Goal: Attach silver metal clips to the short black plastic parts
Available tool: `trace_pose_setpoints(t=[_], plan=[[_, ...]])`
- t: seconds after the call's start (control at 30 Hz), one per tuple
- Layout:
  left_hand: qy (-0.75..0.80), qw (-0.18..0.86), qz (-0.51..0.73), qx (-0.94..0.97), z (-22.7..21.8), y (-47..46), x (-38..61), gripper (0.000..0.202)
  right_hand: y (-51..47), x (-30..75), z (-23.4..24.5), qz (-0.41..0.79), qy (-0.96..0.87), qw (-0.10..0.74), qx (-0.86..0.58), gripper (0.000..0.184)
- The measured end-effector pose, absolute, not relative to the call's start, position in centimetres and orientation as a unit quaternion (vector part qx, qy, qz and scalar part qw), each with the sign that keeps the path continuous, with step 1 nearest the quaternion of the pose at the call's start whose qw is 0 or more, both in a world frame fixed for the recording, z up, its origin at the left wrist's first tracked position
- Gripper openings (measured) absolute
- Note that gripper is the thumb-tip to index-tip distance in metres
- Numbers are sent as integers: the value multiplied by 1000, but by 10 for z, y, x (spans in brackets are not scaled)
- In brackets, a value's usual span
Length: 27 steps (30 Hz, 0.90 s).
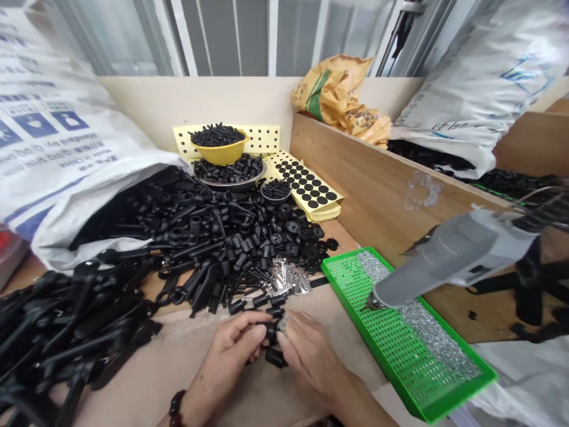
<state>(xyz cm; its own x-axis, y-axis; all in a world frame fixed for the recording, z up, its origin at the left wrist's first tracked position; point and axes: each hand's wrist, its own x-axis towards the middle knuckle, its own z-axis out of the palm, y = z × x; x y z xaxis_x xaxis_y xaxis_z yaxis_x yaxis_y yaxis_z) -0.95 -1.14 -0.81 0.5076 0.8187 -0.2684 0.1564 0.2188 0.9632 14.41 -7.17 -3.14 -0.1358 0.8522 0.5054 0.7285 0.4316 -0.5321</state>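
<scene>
My left hand (237, 344) pinches a short black plastic cylinder (269, 332) between thumb and fingers. Close against its right side, my right hand (309, 353) has its fingers closed, with a small silvery bit (281, 324) showing at the tips; its kind is not clear. Just below the fingertips another black cylinder (275, 357) lies on the work surface. Several more black cylinders (260, 300) lie right behind the hands. Beyond them are a small heap of flat metal clips (284, 279) and some dark screws or springs (249, 280).
Black plastic handles (71, 326) are heaped at left, spilling from a white sack (89, 148). At right, a grey electric screwdriver (444, 255) rests over a green basket (355, 314) of screws. Behind stand a yellow bowl (222, 155), sticker sheets (311, 184) and a wooden partition (347, 172).
</scene>
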Motion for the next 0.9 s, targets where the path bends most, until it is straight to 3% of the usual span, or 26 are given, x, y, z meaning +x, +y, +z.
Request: trace_pose_setpoints(t=[0.13,0.23,0.4,0.9], plan=[[403,622,277,612,-3,-14,-9,29,-76,142,-24,266,-688,413,-534,29],[370,538,288,700,0,-15,-10,15,-78,141,-23,328,-644,419,-549,30],[308,413,323,794,1,-17,-11,16,-78,139,-24,338,-624,428,-560,29],[228,266,385,854,-10,-24,-8,21,-84,135,-31,398,-538,452,-590,38]])
